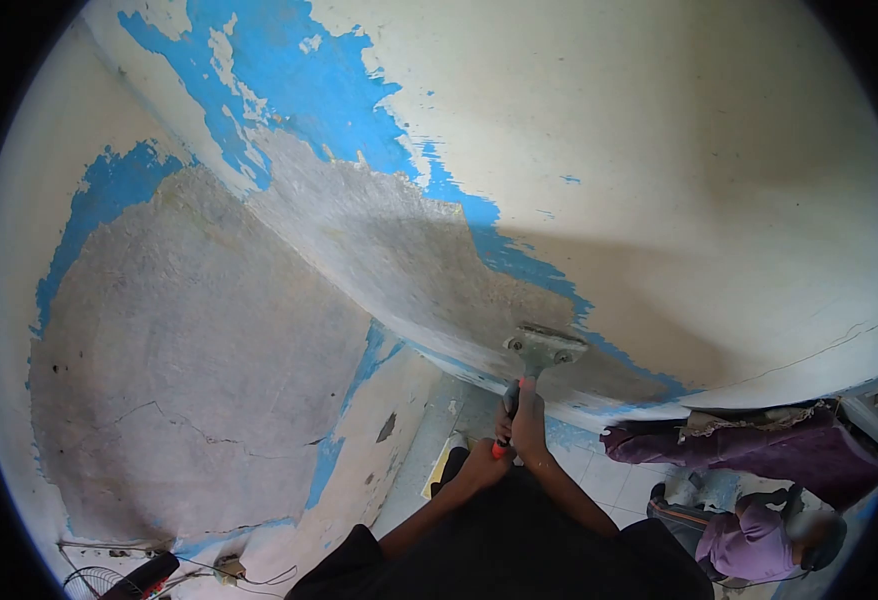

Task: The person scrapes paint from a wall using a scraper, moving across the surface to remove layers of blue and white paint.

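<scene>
A long-handled wall scraper (545, 347) with a wide head and a red-and-black handle is in both my hands. Its head lies against the bared grey patch (429, 255) of the wall, close to a ragged strip of blue paint. My right hand (527, 420) is closed round the upper handle, just below the head. Lower down, my left hand (481, 466) grips the handle near its red end. Cream paint (659, 220) borders the blue strip on the right.
Another stripped wall (199, 350) meets this one at a corner on the left. A fan (94, 580) and wires lie at lower left. Purple cloth (759, 450) covers something at right, beside a crouching person in a purple shirt (749, 540). Pale tiles (599, 480) floor the room.
</scene>
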`<control>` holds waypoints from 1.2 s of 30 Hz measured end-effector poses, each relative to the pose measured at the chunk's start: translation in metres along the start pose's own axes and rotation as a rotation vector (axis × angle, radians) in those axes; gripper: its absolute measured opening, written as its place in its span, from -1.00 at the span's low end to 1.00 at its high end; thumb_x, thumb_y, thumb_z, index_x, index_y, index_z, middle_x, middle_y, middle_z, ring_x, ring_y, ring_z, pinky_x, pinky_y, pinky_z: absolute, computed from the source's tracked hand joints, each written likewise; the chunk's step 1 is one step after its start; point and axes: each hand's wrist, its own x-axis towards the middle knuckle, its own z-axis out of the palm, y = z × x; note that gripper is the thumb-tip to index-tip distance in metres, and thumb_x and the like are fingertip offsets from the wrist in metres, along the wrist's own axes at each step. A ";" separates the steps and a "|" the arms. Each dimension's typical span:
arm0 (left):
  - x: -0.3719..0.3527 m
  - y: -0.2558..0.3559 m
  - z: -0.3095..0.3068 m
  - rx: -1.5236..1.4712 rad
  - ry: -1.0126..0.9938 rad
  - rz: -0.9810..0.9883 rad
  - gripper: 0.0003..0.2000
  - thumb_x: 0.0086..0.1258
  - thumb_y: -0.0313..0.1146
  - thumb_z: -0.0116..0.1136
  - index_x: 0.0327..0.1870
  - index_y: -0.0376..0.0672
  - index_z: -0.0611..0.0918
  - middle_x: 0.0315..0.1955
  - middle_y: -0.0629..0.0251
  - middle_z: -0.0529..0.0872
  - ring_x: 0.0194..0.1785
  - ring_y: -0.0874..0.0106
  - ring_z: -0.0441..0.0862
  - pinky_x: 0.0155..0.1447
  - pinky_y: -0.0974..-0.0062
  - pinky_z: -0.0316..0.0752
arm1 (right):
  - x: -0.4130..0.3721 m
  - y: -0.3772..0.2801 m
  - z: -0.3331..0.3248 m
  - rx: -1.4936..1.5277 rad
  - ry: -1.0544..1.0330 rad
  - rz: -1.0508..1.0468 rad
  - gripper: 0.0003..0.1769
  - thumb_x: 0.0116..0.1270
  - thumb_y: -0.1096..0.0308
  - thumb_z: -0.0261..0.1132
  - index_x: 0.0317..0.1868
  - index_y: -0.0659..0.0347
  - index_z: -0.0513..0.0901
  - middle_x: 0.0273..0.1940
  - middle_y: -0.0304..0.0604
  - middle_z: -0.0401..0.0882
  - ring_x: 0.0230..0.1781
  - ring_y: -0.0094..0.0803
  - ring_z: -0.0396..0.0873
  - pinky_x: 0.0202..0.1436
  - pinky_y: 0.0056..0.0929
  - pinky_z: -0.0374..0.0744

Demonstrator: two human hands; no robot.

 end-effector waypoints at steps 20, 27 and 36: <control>-0.003 -0.005 0.017 -0.089 -0.020 0.074 -0.65 0.28 -0.18 0.11 -0.40 -0.40 0.60 -0.53 0.00 0.67 -0.37 0.28 0.67 -0.24 0.23 0.47 | -0.006 -0.012 -0.004 0.025 -0.014 0.020 -0.39 0.53 -0.21 -0.13 -0.50 0.13 0.25 -0.72 -0.31 0.18 -0.81 -0.57 0.16 -0.75 -0.53 0.21; -0.005 -0.013 0.020 -0.116 -0.024 0.092 -0.65 0.28 -0.18 0.12 -0.38 -0.40 0.60 -0.49 0.01 0.69 -0.37 0.29 0.66 -0.22 0.24 0.47 | -0.010 -0.005 -0.006 0.013 0.018 0.053 -0.39 0.52 -0.22 -0.10 -0.51 0.12 0.25 -0.73 -0.33 0.16 -0.82 -0.57 0.16 -0.75 -0.52 0.21; -0.013 -0.008 0.015 -0.094 -0.041 0.050 -0.63 0.28 -0.14 0.12 -0.37 -0.40 0.60 -0.50 0.00 0.68 -0.33 0.27 0.68 -0.19 0.26 0.48 | -0.009 0.000 -0.005 0.042 0.034 0.106 -0.36 0.50 -0.24 -0.08 -0.55 0.12 0.26 -0.74 -0.33 0.18 -0.82 -0.56 0.19 -0.77 -0.51 0.22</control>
